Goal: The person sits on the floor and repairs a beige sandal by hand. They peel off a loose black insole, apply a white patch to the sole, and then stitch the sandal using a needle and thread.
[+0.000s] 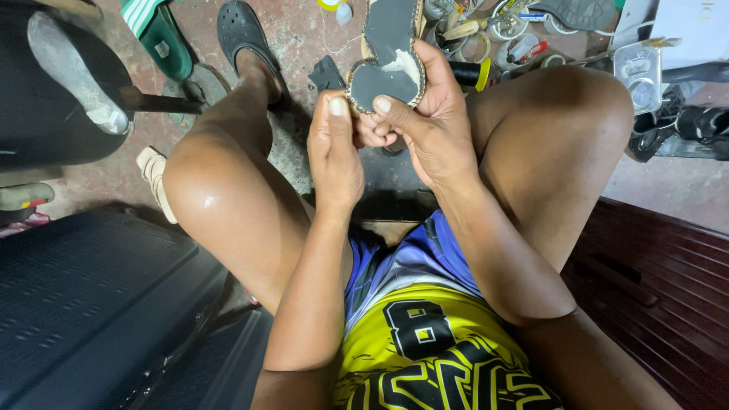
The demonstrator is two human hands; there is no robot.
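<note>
Shoe sole: dark, flat, with a pale stitched edge and a light patch on its face; held up between the knees, its long axis running away from the body, heel end nearest the hands.
Left hand: closed against the near end of the sole from the left, thumb raised and pressing at the rim.
Right hand: wrapped around the sole from the right and behind, fingers curled on its edge, thumb laid across the near end; it carries most of the grip.
Relation: both hands meet at the heel end, touching each other; the toe end sticks out beyond them, free.
Beyond the hands: rolls of tape and small tools in a heap on the floor.
Left of the hands: black clog on the foot, green slipper farther out, a metal shoe last on its stand.
Right of the hands: dark wooden bench.
</note>
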